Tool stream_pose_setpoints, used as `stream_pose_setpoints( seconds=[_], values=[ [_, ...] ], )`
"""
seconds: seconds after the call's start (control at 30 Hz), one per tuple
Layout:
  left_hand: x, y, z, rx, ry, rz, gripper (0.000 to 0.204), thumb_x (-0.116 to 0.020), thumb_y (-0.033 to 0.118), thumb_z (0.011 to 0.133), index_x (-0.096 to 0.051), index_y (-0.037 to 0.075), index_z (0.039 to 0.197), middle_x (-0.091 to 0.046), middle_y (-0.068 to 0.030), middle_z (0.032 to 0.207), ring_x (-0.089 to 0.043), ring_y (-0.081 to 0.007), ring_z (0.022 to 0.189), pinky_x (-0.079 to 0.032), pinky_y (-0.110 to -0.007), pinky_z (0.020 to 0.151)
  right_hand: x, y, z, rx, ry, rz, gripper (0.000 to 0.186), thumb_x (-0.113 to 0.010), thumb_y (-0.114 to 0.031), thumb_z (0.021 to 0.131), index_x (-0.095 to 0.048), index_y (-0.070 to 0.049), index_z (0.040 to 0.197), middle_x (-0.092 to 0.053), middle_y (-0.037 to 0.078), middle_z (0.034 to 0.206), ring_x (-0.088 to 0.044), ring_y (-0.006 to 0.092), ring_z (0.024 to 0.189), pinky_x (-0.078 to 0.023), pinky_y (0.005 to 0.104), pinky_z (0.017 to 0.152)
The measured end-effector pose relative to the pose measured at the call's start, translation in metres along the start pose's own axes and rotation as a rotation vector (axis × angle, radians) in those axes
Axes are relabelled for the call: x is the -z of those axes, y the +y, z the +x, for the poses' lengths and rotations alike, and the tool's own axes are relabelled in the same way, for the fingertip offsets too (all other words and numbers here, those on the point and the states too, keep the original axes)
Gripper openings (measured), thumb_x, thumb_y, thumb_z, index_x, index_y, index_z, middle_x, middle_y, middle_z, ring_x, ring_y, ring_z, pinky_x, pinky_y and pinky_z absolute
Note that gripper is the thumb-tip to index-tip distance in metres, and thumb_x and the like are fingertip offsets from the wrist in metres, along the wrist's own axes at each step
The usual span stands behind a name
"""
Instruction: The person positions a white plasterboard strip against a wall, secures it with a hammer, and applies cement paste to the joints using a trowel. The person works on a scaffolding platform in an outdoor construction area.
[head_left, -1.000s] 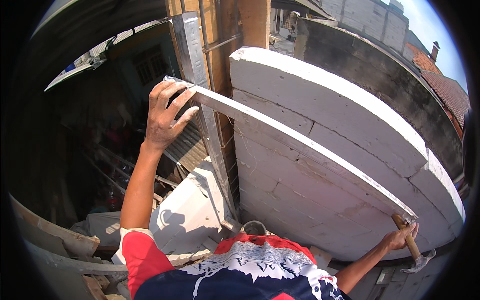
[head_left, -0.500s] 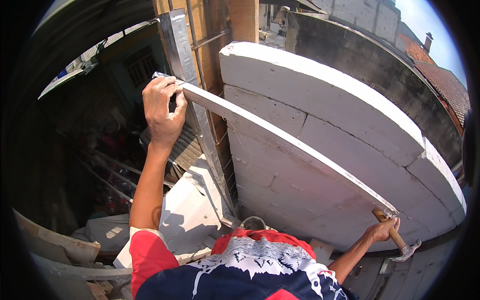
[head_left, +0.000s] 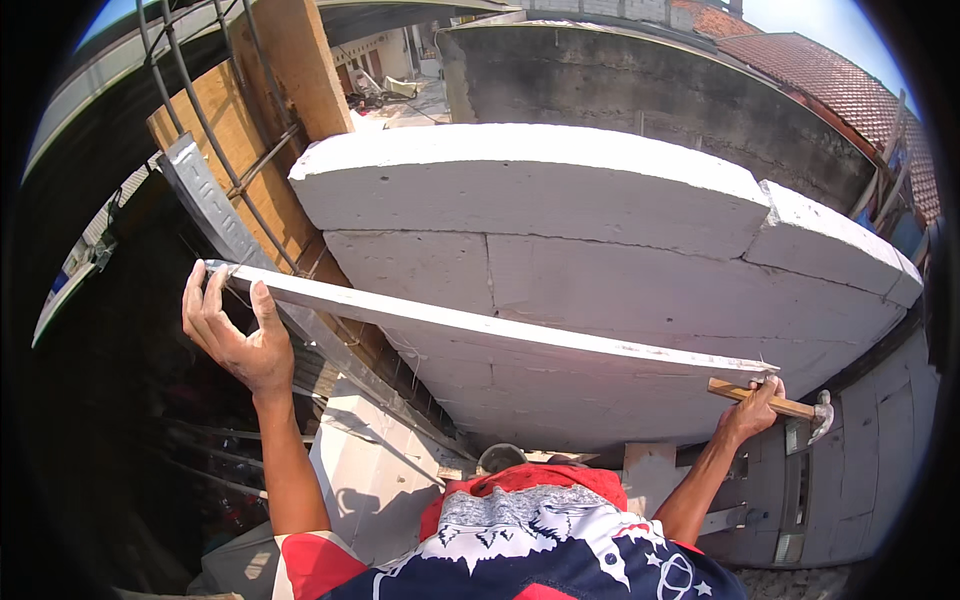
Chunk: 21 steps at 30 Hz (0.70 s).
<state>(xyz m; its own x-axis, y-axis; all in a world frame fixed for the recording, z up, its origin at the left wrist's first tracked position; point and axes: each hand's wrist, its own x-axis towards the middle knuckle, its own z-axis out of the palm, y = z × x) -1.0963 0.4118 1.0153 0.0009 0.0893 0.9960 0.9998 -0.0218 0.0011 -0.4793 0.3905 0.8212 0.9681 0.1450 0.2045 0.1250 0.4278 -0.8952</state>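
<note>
A long, narrow, pale batten (head_left: 500, 326) is stretched in front of the block wall, sloping slightly down to the right. My left hand (head_left: 240, 340) grips its left end, with the thumb on the near side and the fingers at the tip. That end lies beside an upright silver metal channel (head_left: 215, 205). In my right hand (head_left: 752, 410) is a claw hammer (head_left: 790, 406) with a wooden handle, its metal head pointing right. The fingertips of that hand also touch the batten's right end, where a thin nail-like point sticks up.
The white block wall (head_left: 600, 260) fills the middle, its top course stepped at the right. Steel rods (head_left: 205, 100) and wooden boards (head_left: 295, 70) rise at the left. Below lie a pale block (head_left: 360, 460) and a bucket (head_left: 502, 458). Planks (head_left: 860, 460) are at lower right.
The view has swung left-to-right across the scene, so the wall and batten look more level. My left hand's fingers have spread somewhat at the batten's end; the hammer now lies flatter in my right hand.
</note>
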Motion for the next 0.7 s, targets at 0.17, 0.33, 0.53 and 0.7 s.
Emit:
stream_pose_setpoints(
  seconds=[0.17,0.33,0.53,0.7],
  values=[
    [0.022,0.091,-0.001,-0.491,-0.341,-0.381,0.046,-0.078,0.041,0.090,-0.062,0.019,0.127,-0.062,-0.0106,0.136,-0.048,-0.0337,0.138,-0.038,-0.056,0.118,-0.060,-0.067,0.025,0.233,-0.111,0.232,0.022,-0.068,-0.019,0.103,-0.058,-0.001,0.109,-0.059,0.001,0.085,-0.055,0.0065,0.066,-0.047,0.0210,0.060],
    [-0.021,0.186,0.030,-0.623,-0.402,-0.640,0.076,-0.090,0.010,0.070,-0.059,0.021,0.139,-0.067,-0.0088,0.123,-0.063,-0.0288,0.115,-0.052,-0.046,0.096,-0.071,-0.141,0.092,0.463,-0.151,0.137,0.020,-0.073,-0.020,0.099,-0.061,-0.004,0.098,-0.058,0.000,0.081,-0.057,0.0070,0.065,-0.049,0.0220,0.060],
    [-0.043,0.203,0.063,-0.634,-0.449,-0.610,0.082,-0.090,0.006,0.069,-0.060,0.020,0.144,-0.066,-0.0050,0.098,-0.063,-0.0233,0.084,-0.054,-0.038,0.072,-0.114,-0.185,0.110,0.561,-0.300,-0.136,0.025,-0.080,-0.026,0.093,-0.066,-0.006,0.088,-0.067,0.003,0.074,-0.063,0.0103,0.062,-0.052,0.0258,0.060],
    [-0.056,0.206,0.066,-0.613,-0.450,-0.568,0.077,-0.088,0.007,0.073,-0.060,0.019,0.143,-0.065,-0.0062,0.100,-0.062,-0.0251,0.089,-0.054,-0.041,0.076,-0.138,-0.195,0.125,0.617,-0.426,-0.450,0.035,-0.081,-0.038,0.090,-0.068,-0.006,0.091,-0.065,0.003,0.070,-0.061,0.0119,0.063,-0.049,0.0344,0.064]
  ],
)
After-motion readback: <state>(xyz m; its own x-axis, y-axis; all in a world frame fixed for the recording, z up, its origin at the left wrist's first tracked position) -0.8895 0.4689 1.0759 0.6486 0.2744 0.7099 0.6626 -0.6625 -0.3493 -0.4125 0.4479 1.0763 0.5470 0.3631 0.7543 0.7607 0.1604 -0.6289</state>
